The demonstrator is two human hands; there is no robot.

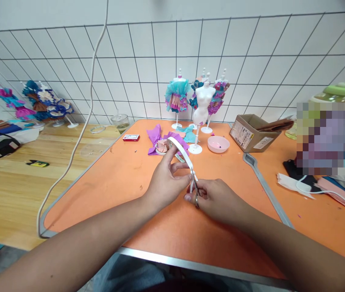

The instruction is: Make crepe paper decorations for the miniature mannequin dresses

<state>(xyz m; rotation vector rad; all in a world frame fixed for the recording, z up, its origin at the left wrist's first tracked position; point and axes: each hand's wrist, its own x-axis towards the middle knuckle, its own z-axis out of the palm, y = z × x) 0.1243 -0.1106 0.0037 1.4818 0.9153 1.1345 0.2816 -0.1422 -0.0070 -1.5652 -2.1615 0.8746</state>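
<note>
My left hand [166, 178] is closed on a curved white strip [181, 149], pinching it near its lower end. The strip arches up and away over the fingers. My right hand [215, 198] grips a small pair of metal scissors [196, 187], with the blades pointing up and crossing the strip between both hands. Whether the blades are cutting into it cannot be made out. Just beyond my left hand lie crumpled purple fabric [154, 137] and pale pink scraps [161, 145]. A bare white mini dress form [203, 103] stands behind them on a round base.
Dressed mini mannequins [177, 95] stand by the tiled wall. On the orange table [123, 194] are a pink bowl [218, 144], a cardboard box [248, 134] and a red-and-white small box [131, 138]. A white cable [92, 85] hangs at left. A yellow-black cutter [37, 163] lies on the wooden table.
</note>
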